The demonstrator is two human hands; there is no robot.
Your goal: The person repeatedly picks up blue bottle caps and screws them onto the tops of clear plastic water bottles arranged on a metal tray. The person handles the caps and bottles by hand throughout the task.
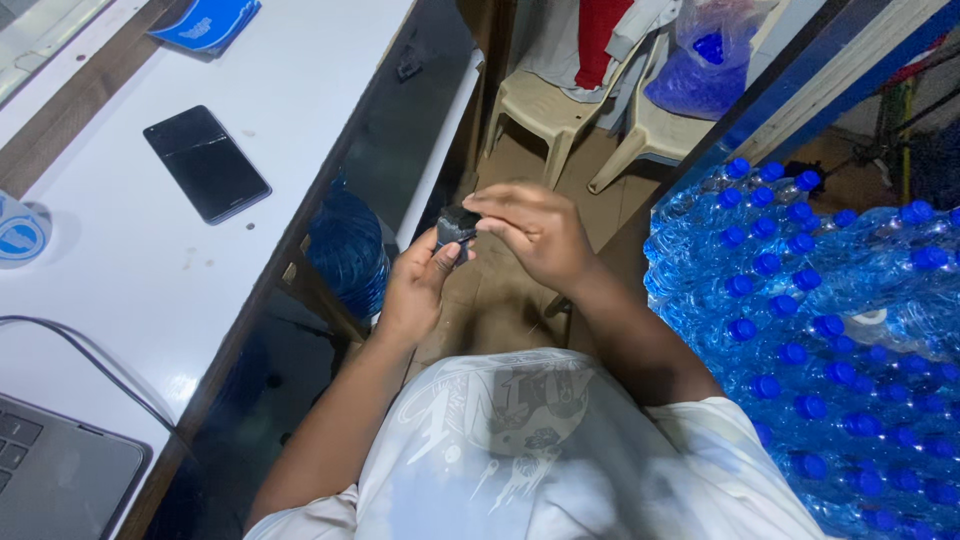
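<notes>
A small black box-shaped object [456,225] is held in front of me, above my lap. My left hand [418,285] grips it from below, thumb against its side. My right hand [535,232] closes over it from the right, fingertips pinching its top edge. Much of the object is hidden by my fingers. I wear a white printed shirt [520,440].
A white desk [150,250] on the left carries a black phone [206,163], a laptop [60,470], a cable and a blue booklet [205,22]. A large blue water jug [348,250] stands under it. Stacked packs of blue-capped bottles [830,330] fill the right. Plastic chairs [560,100] stand ahead.
</notes>
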